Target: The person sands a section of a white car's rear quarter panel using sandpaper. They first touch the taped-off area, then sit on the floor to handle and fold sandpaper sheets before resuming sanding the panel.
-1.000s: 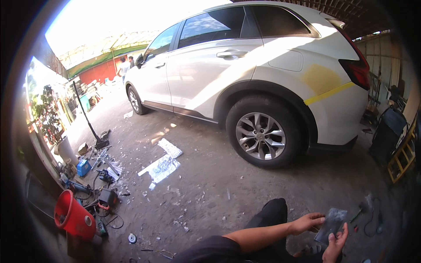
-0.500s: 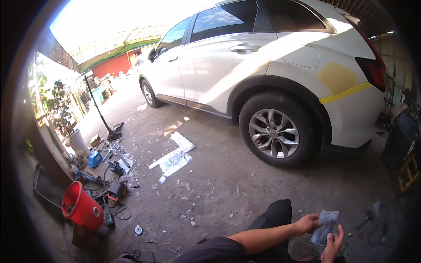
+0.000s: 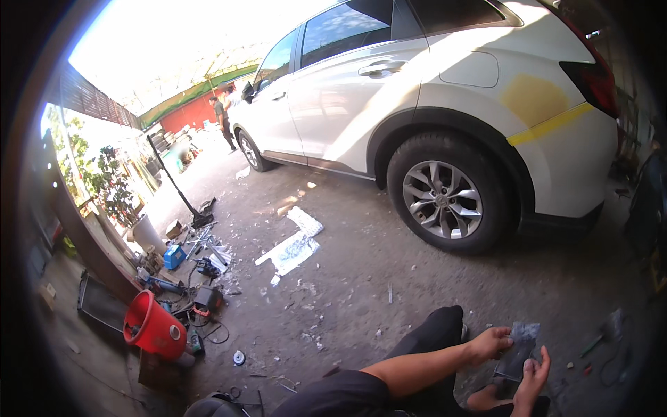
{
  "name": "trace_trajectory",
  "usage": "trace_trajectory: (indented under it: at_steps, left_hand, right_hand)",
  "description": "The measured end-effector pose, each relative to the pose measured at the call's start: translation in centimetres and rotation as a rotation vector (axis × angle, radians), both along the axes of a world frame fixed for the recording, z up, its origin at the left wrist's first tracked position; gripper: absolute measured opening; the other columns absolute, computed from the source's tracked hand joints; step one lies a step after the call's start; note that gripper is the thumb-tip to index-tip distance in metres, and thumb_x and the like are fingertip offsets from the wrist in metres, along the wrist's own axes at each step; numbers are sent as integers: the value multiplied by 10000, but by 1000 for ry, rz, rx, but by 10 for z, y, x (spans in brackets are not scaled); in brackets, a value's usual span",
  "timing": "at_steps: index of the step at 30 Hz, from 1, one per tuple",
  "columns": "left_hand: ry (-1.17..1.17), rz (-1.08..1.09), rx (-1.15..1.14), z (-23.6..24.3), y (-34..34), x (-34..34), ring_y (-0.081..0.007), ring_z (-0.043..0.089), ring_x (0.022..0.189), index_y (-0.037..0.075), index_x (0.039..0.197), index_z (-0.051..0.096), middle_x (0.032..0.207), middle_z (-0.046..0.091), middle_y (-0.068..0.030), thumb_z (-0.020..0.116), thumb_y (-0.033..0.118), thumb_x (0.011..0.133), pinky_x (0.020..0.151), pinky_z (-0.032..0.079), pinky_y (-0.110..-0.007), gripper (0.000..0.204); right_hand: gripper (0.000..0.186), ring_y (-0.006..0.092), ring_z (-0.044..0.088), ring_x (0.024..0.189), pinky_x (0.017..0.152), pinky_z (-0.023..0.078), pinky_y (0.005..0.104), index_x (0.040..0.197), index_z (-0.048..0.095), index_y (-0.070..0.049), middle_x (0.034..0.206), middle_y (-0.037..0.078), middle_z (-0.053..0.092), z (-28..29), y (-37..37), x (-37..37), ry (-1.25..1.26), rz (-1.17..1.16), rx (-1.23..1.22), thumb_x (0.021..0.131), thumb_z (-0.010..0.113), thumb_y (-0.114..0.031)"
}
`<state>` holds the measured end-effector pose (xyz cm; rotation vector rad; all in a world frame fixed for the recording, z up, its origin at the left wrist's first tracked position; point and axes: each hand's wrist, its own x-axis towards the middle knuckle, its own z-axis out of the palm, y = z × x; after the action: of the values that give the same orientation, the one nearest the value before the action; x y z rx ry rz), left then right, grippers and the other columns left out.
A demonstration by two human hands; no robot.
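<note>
Both hands, left hand (image 3: 490, 343) and right hand (image 3: 533, 370), gripped a grey sheet (image 3: 517, 347) near the car's rear wheel (image 3: 445, 199); firm, even hold would serve best.

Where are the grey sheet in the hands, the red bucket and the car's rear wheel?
grey sheet (image 3: 517, 347), head view, its middle
red bucket (image 3: 151, 326), head view, its side wall
rear wheel (image 3: 442, 199), head view, the alloy hub

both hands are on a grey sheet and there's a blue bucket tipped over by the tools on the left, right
Not quite: the bucket is red, not blue, as the head view shows. It does lie tipped by the tools, and the left hand and right hand both hold the grey sheet.
</note>
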<state>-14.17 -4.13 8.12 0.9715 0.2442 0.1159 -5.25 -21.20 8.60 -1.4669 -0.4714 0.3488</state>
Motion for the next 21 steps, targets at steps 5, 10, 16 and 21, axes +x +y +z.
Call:
trace_trajectory:
  at_steps: [5,10,16,21]
  left_hand:
    - [81,83,101,4,-1,1,-160,581,940,25,1294,457,1081,593,-64,472,121,951,789,498,-321,356]
    - [140,247,134,0,8,-4,-142,563,879,18,1306,446,1067,582,-56,466,122,953,731,485,-305,369]
    - [27,488,-236,-19,68,-32,-129,525,926,37,1262,483,1080,570,-35,451,158,972,810,450,-305,316]
    - [199,552,-99,-19,98,-60,-106,484,823,63,1098,576,954,563,-17,459,411,963,731,387,-238,391]
  right_hand:
    - [563,80,441,724,710,386,212,1361,368,-56,812,5,483,-5,1,21,63,177,-25,830,524,49]
    - [558,71,427,714,696,379,198,1354,381,-52,791,-12,458,0,21,28,31,238,-26,827,529,59]
    - [524,66,395,755,718,357,188,1363,398,-79,848,-32,414,-12,56,43,-27,130,24,860,490,37]
    - [552,86,380,839,814,343,208,1387,376,-103,949,-8,389,-11,94,42,-108,88,17,854,431,32]
